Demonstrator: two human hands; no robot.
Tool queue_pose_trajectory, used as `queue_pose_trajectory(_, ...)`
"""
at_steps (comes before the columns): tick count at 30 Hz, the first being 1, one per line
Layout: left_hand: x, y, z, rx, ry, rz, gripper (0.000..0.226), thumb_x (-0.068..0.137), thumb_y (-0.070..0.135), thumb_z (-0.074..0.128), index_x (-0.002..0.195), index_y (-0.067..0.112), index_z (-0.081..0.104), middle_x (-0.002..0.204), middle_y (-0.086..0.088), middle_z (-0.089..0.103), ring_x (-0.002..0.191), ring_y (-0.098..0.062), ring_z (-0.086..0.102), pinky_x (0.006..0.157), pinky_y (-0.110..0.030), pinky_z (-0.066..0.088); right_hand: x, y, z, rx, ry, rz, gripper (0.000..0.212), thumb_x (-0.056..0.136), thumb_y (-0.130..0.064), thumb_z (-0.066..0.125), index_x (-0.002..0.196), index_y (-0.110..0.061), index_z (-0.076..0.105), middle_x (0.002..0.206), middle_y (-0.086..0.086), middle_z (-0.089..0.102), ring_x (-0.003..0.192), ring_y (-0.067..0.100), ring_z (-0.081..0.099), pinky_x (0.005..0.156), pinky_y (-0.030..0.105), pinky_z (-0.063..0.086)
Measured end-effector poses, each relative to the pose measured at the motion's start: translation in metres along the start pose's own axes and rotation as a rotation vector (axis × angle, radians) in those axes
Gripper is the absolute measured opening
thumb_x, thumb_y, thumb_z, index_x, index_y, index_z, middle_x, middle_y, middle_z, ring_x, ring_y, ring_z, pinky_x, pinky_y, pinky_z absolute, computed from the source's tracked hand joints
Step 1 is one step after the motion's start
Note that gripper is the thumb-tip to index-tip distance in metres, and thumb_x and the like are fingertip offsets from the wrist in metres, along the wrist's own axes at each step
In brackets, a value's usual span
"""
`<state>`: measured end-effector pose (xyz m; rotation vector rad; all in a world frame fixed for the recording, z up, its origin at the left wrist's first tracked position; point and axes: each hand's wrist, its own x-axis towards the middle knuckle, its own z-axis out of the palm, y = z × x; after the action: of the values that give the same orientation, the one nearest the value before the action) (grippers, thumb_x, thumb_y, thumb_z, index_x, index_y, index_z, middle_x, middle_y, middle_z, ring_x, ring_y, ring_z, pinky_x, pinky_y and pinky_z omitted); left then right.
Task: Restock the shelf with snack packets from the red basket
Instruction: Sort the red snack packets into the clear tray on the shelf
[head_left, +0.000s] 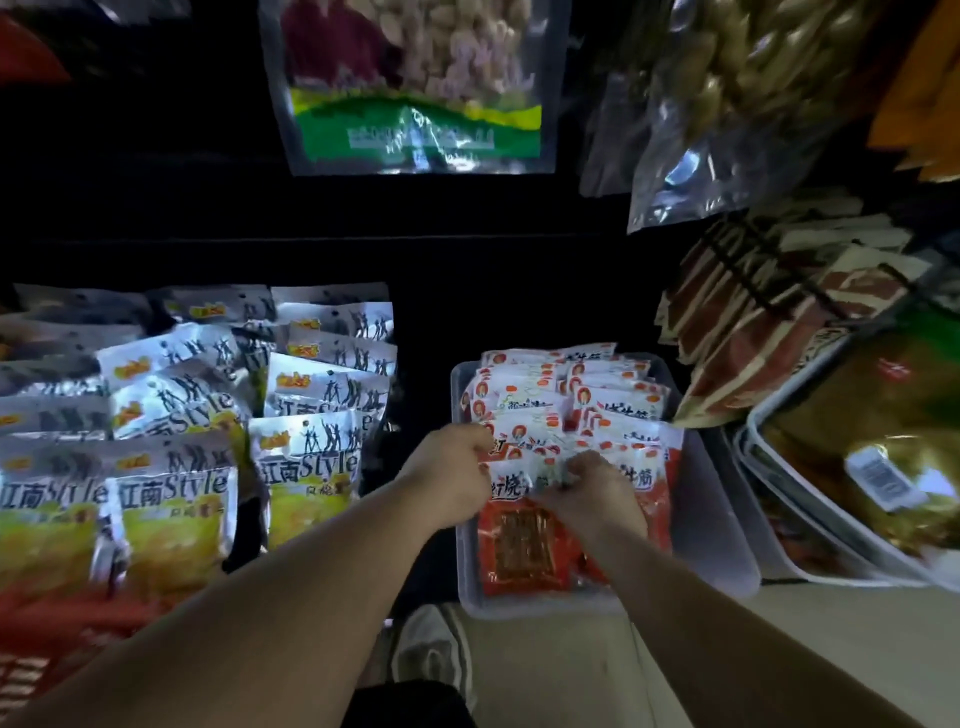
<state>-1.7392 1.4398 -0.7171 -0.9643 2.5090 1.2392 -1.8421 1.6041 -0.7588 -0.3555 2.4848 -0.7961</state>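
Note:
A clear plastic tray (711, 525) on the low shelf holds several red and white snack packets (597, 400) standing in rows. My left hand (452, 473) grips the top left edge of the front red packet (524, 545). My right hand (597, 493) pinches the top of the same front row, fingers curled over the white packet tops. The red basket (47, 639) shows only as a blurred red rim at the lower left, under my left forearm.
Silver and yellow packets (176, 499) stand in rows to the left of the tray. Brown and white packets (753, 338) and a white wire basket with a gold bag (883, 467) crowd the right. Clear bags of nuts (415, 78) hang above. My shoe (426, 649) is on the floor.

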Motion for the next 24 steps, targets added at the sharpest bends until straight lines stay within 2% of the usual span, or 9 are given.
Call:
queue_pose_trajectory(4, -0.003, -0.006, 0.001, -0.026, 0.004, 0.024, 0.037, 0.096, 0.012, 0.065, 0.129, 0.029, 0.066, 0.131, 0.0, 0.065, 0.103, -0.015, 0.066, 0.076, -0.022, 0.057, 0.002, -0.003, 0.007, 0.016, -0.023, -0.027, 0.023, 0.091, -0.029, 0.079, 0.081, -0.036, 0.059, 0.087, -0.008, 0.072, 0.073, 0.013, 0.07, 0.068, 0.038, 0.063)
queue_pose_trajectory(7, -0.012, -0.005, -0.006, -0.009, 0.031, 0.033, 0.035, 0.094, 0.011, 0.065, 0.122, 0.032, 0.068, 0.126, 0.002, 0.067, 0.098, -0.011, 0.065, 0.066, -0.015, 0.048, -0.004, -0.009, -0.004, 0.126, -0.008, -0.044, 0.016, 0.096, -0.021, 0.073, 0.087, -0.027, 0.061, 0.084, 0.003, 0.07, 0.069, 0.018, 0.068, 0.058, 0.033, 0.059)
queue_pose_trajectory(9, -0.021, 0.0, -0.01, -0.032, 0.053, 0.038, 0.036, 0.093, 0.013, 0.067, 0.123, 0.033, 0.066, 0.123, 0.005, 0.069, 0.088, -0.002, 0.063, 0.061, -0.012, 0.043, -0.012, -0.014, -0.016, 0.267, -0.065, -0.041, 0.011, 0.097, -0.018, 0.072, 0.093, -0.022, 0.063, 0.089, 0.007, 0.073, 0.077, 0.021, 0.071, 0.065, 0.035, 0.061)
queue_pose_trajectory(11, -0.029, 0.009, -0.013, -0.091, 0.052, 0.052, 0.052, 0.089, 0.014, 0.076, 0.134, 0.033, 0.057, 0.122, 0.01, 0.068, 0.091, -0.002, 0.064, 0.065, -0.013, 0.044, -0.023, -0.021, -0.03, 0.417, -0.176, -0.028, 0.007, 0.098, -0.02, 0.072, 0.1, -0.023, 0.065, 0.093, 0.002, 0.078, 0.09, 0.021, 0.075, 0.077, 0.041, 0.063)
queue_pose_trajectory(13, -0.041, 0.023, -0.019, -0.207, 0.027, 0.03, 0.066, 0.083, 0.016, 0.085, 0.137, 0.032, 0.052, 0.115, 0.015, 0.069, 0.097, -0.005, 0.067, 0.071, -0.016, 0.048, -0.036, -0.03, -0.05, 0.491, -0.218, -0.044, 0.008, 0.098, -0.023, 0.072, 0.099, -0.027, 0.065, 0.091, -0.003, 0.078, 0.092, 0.017, 0.073, 0.079, 0.037, 0.056)
queue_pose_trajectory(16, -0.065, 0.056, -0.031, -0.399, 0.013, -0.005, 0.053, 0.081, 0.016, 0.088, 0.125, 0.026, 0.059, 0.109, 0.008, 0.072, 0.088, -0.001, 0.068, 0.061, -0.01, 0.05, -0.065, -0.047, -0.084, 0.562, -0.141, -0.098, 0.022, 0.095, -0.025, 0.077, 0.104, -0.032, 0.057, 0.101, -0.006, 0.069, 0.095, 0.01, 0.062, 0.079, 0.034, 0.048)
queue_pose_trajectory(19, -0.092, 0.093, -0.039, -0.566, 0.141, 0.054, 0.054, 0.081, 0.015, 0.089, 0.126, 0.023, 0.061, 0.104, 0.002, 0.073, 0.088, -0.008, 0.071, 0.066, -0.017, 0.056, -0.101, -0.061, -0.119, 0.683, 0.035, -0.184, 0.036, 0.091, -0.017, 0.081, 0.113, -0.031, 0.055, 0.097, -0.001, 0.075, 0.089, 0.016, 0.07, 0.072, 0.025, 0.056)
queue_pose_trajectory(21, -0.11, 0.114, -0.041, -0.613, 0.184, 0.106, 0.055, 0.083, 0.02, 0.088, 0.128, 0.029, 0.059, 0.103, 0.001, 0.075, 0.09, -0.013, 0.073, 0.075, -0.025, 0.059, -0.123, -0.064, -0.137, 0.734, 0.038, -0.217, 0.032, 0.093, -0.016, 0.078, 0.111, -0.035, 0.06, 0.094, -0.005, 0.079, 0.09, 0.016, 0.075, 0.085, 0.036, 0.061)
queue_pose_trajectory(24, -0.133, 0.131, -0.042, -0.687, 0.17, 0.138, 0.054, 0.085, 0.022, 0.086, 0.129, 0.031, 0.057, 0.095, 0.013, 0.078, 0.083, -0.001, 0.074, 0.074, -0.022, 0.055, -0.145, -0.061, -0.149, 0.827, 0.055, -0.21, 0.022, 0.096, -0.015, 0.075, 0.103, -0.035, 0.069, 0.093, -0.003, 0.08, 0.088, 0.019, 0.077, 0.089, 0.055, 0.061)
